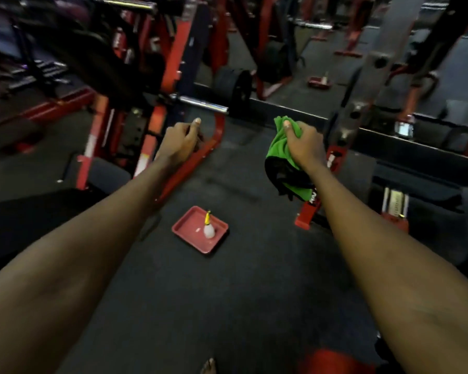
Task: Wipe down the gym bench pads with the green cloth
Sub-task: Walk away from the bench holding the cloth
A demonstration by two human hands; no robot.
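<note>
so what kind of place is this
Most likely a gym's free-weight area: red steel racks, a chrome barbell end near a black weight plate, and dark rubber flooring.

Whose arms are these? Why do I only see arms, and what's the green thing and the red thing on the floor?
The camera sits on a person's head, looking down, so you see only their two bare arms. The right hand grips a crumpled green cloth for wiping. The left hand has curled fingers and seems to hold nothing. On the dark gym floor lies a red plastic tray with a small white bottle with a yellow top standing in it. Red metal exercise frames stand around.
</note>
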